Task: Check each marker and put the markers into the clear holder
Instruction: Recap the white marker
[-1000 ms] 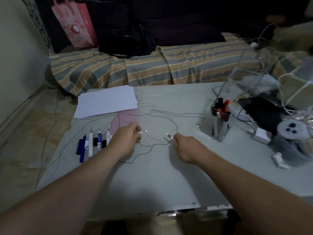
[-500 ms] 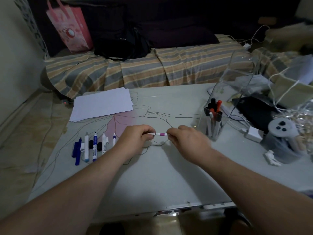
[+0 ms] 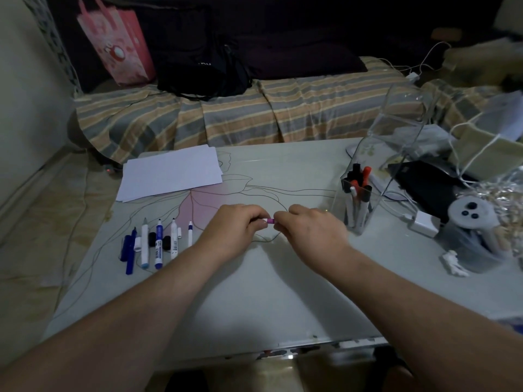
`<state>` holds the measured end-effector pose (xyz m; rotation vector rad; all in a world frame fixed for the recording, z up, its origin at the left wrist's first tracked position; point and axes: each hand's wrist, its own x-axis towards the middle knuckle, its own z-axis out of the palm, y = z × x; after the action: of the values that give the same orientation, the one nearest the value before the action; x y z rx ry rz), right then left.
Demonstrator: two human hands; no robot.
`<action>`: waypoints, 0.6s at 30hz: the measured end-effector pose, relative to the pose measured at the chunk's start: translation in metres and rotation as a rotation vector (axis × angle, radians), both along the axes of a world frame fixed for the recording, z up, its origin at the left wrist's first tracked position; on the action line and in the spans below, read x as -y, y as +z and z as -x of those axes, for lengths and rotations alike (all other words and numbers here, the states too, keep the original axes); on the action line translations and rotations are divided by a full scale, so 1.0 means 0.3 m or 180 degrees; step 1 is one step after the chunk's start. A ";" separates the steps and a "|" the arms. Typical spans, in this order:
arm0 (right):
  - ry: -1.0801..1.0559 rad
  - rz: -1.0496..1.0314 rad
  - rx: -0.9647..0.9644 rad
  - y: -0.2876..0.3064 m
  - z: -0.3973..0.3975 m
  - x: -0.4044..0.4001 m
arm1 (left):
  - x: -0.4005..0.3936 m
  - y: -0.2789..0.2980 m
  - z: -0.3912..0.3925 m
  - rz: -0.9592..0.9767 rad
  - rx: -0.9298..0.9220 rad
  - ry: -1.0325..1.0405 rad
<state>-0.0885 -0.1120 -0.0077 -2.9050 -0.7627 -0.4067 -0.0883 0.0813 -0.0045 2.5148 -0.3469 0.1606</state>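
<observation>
Hands closed in; marker [image 3: 270, 220] horizontal.

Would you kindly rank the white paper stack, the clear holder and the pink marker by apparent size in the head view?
1. Clear holder and white paper stack: too alike in apparent size to rank, and the holder's edges are hard to trace.
2. Pink marker: clearly smallest, mostly hidden between the left hand and right hand.

We see a dim, bluish room; the table [image 3: 283, 292] catches soft light, our forearms cast faint shadows, the far background sinks black, and the edges bow and blur.
</observation>
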 end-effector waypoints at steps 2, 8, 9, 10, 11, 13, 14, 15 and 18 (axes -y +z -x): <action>-0.0034 -0.0121 -0.0034 0.006 0.012 -0.005 | 0.004 0.008 0.001 -0.0079 0.0121 0.0009; -0.0060 -0.0499 -0.0281 0.004 0.026 0.011 | 0.016 0.013 0.006 -0.0423 0.0450 -0.0239; -0.0048 -0.0453 -0.0246 0.005 0.027 0.015 | 0.028 0.018 0.012 -0.0439 0.0448 -0.0259; -0.0017 -0.0350 -0.0264 0.004 0.027 0.022 | 0.044 0.024 0.020 -0.0464 0.0430 -0.0269; 0.0049 -0.0262 -0.0326 0.005 0.026 0.029 | 0.062 0.031 0.030 -0.0463 0.0411 -0.0247; 0.0256 -0.0396 -0.0603 0.013 0.017 0.051 | 0.096 0.043 0.038 -0.0125 0.0244 -0.0017; 0.0326 -0.0647 -0.0780 0.025 0.012 0.065 | 0.112 0.050 0.039 0.0276 0.0083 0.0130; 0.0324 -0.0975 -0.0902 0.041 0.007 0.078 | 0.129 0.060 0.038 0.0752 -0.0064 0.0248; 0.0127 -0.1866 -0.0862 0.109 -0.003 0.108 | 0.189 0.092 0.026 0.1830 -0.0127 0.0358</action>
<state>-0.0877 -0.1445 0.0249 -2.3267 -0.5432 -0.1826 -0.0961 0.0247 0.0232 1.9641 -0.1173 0.2191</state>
